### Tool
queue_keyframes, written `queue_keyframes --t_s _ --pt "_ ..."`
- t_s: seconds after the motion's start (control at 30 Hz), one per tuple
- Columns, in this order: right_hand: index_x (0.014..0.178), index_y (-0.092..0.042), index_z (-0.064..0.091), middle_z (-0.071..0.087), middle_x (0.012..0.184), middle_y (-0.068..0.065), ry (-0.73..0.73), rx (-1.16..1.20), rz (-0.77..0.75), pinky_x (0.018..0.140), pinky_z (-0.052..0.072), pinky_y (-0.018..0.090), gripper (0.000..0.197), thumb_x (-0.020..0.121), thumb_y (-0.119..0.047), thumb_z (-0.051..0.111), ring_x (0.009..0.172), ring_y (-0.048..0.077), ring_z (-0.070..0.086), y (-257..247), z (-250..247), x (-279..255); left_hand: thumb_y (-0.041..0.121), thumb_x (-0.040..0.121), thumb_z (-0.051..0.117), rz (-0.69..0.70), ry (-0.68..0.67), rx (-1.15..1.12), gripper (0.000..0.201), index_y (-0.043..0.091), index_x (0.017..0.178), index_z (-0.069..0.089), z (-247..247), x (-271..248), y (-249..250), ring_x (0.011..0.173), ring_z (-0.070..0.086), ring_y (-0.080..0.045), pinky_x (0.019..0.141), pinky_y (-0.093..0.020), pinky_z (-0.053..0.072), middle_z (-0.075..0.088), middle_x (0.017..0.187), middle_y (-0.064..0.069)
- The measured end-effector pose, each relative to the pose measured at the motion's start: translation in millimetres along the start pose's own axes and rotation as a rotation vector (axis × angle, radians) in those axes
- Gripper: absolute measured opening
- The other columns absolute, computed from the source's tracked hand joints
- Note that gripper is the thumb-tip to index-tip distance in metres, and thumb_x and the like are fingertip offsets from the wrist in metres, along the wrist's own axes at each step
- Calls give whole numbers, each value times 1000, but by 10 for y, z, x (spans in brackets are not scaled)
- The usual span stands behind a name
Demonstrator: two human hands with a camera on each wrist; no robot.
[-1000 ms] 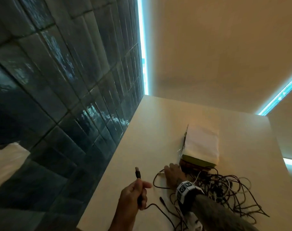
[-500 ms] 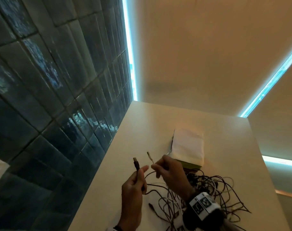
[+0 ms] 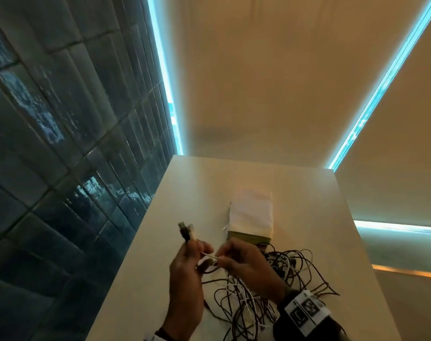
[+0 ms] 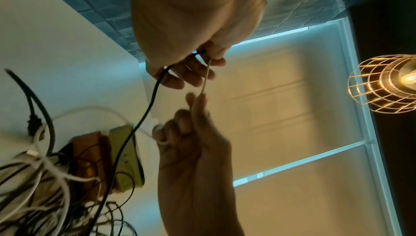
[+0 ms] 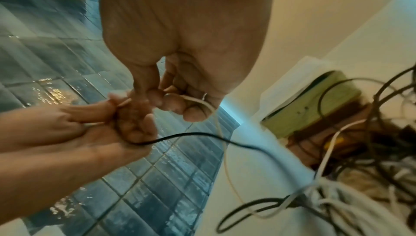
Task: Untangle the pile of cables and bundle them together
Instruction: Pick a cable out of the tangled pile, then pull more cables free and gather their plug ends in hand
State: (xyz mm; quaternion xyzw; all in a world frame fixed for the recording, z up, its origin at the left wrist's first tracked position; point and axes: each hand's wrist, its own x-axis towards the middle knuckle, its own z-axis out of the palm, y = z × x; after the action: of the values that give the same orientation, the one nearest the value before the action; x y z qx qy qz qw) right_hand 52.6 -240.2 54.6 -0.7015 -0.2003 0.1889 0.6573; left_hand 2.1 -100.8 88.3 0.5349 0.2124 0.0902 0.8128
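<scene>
Second plug joins the first: left hand (image 3: pixel 188 262) now grips a black plug and thin white cable (image 3: pixel 209 255), right hand (image 3: pixel 244 263) fingers pinching it; tangled dark-and-white cable pile (image 3: pixel 263 299) remains lower centre on the tabletop (image 3: pixel 197 193).

Left hand (image 3: pixel 188 260) grips two plugs (image 3: pixel 186 231); right hand (image 3: pixel 244 263) pinches a white cable (image 3: pixel 209 255).

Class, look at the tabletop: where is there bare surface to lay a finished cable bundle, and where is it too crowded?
Bare: the table strip between the tiled wall and the white packet, and beyond the packet. Crowded: the cable pile near the hands.
</scene>
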Motion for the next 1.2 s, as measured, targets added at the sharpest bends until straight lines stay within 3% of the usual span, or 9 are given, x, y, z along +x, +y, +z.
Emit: queue_keyframes --t_s 0.07,0.13,0.27,0.47,0.6,0.77,0.9,1.0,1.2 --pt "85 -11 66 63 75 -1 -28 -63 4 62 46 21 5 88 -15 67 66 7 55 3 -125 -5 21 103 38 27 15 -78 34 7 77 53 -20 3 97 70 57 -27 81 -44 49 51 62 -9" --pt "78 -15 67 65 70 -8 -66 -133 12 64 46 17 9 86 -13 70 66 1 57 4 -230 -6 23 102 37 44 -4 -149 30 8 79 50 -46 -26 186 52 40 -18 68 -38 49 35 56 -3" --pt "79 -5 70 67 71 -5 -70 -218 36 64 47 16 16 86 -20 70 67 3 61 88 -462 -4 31 94 42 131 -22 -202 28 9 78 47 -152 -89 354 46 20 -9 43 -21 25 26 55 3" --pt "76 -9 68 61 64 -3 49 -228 42 58 43 20 14 89 -13 67 60 8 53 315 -765 34 33 98 38 218 -20 -182 31 14 76 51 -363 -119 472 40 22 -7 38 -22 20 34 50 2" --pt "69 -8 66 57 58 -6 314 -163 133 57 40 22 20 88 -14 68 57 8 49 546 -926 -2 30 102 33 286 5 -139 36 18 73 50 -449 -142 598 37 20 -6 35 -20 19 29 46 4" --pt "71 -5 68 57 59 -7 407 -156 141 54 40 16 22 92 -12 64 54 3 49 363 -820 -18 36 95 41 194 -26 -22 31 12 77 48 -408 -179 538 44 21 -8 41 -23 20 28 53 4" --pt "92 7 64 62 75 8 267 122 74 53 44 14 23 98 -10 51 60 7 60 -207 -511 -69 37 90 47 60 -143 94 29 13 75 38 -123 -270 387 49 21 -9 44 -22 19 30 58 3" --pt "94 -7 66 52 77 25 77 114 -23 56 39 25 22 97 -25 53 65 24 49 -442 -311 -156 39 84 55 33 -153 191 33 13 78 35 73 -278 289 50 27 -11 43 -19 26 36 61 0" --pt "86 -3 63 54 71 10 -127 81 -120 55 42 20 25 91 -27 59 58 8 47 -468 -59 -333 18 95 57 101 -138 312 16 3 94 58 193 -298 228 54 56 -8 50 -17 45 64 71 -7"
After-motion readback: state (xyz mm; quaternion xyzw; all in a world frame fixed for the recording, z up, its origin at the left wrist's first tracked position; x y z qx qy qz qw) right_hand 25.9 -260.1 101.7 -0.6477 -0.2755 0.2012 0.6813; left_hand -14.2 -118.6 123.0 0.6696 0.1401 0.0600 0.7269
